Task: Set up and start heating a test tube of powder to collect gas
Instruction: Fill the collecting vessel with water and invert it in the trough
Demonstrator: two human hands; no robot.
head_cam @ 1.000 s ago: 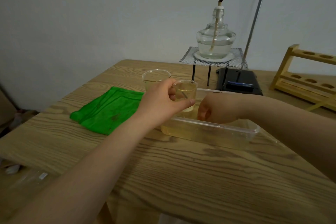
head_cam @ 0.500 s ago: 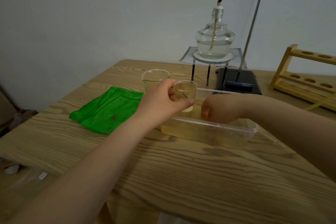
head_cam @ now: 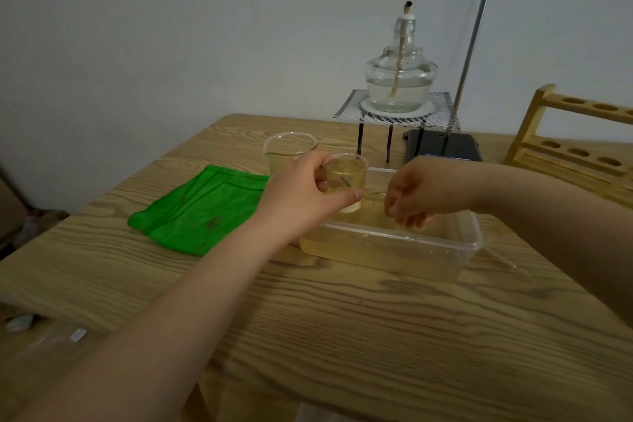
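Your left hand (head_cam: 301, 195) grips the small glass beaker (head_cam: 346, 181) by its wall, over the water trough's (head_cam: 472, 243) left end; wet glass slips and breaks. Your right hand (head_cam: 421, 195) dips in the trough, fingers loosely curled, apparently empty.

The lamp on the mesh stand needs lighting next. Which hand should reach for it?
The right hand, probably. It holds nothing that I can see, and hangs over the tub, nearer the lamp. The left hand grips the small beaker.
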